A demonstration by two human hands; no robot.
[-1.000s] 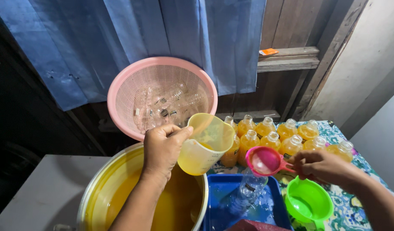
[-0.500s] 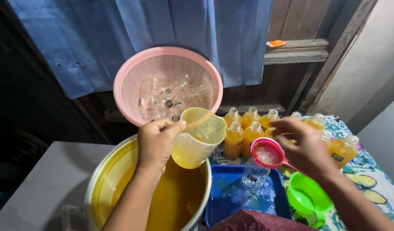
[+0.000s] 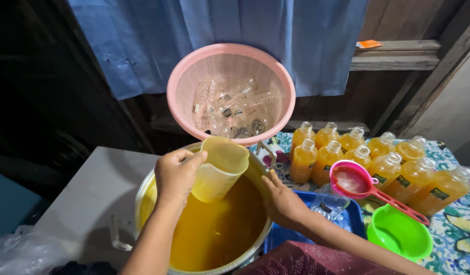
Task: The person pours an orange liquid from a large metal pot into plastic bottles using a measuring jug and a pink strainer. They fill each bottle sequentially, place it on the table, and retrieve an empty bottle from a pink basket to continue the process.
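My left hand [image 3: 176, 175] grips a translucent yellow plastic jug [image 3: 220, 168] by its handle and holds it tilted just over a large metal pot [image 3: 143, 196] full of orange liquid [image 3: 214, 231]. My right hand [image 3: 283, 201] lies with its fingers on the pot's right rim and holds nothing. A pink strainer [image 3: 351, 181] rests to the right of that hand, its handle lying over a green funnel [image 3: 398, 235].
A pink mesh basket [image 3: 186, 86] with empty clear bottles leans behind the pot. Several filled orange bottles [image 3: 377, 160] stand on a patterned cloth [image 3: 462, 244] at right. A blue tray [image 3: 353, 220] holds a clear empty bottle [image 3: 327, 203]. The grey table [image 3: 92, 193] extends left.
My right hand has let go of the pink strainer and moved left onto the pot's rim. The jug in my left hand has dropped lower over the pot.
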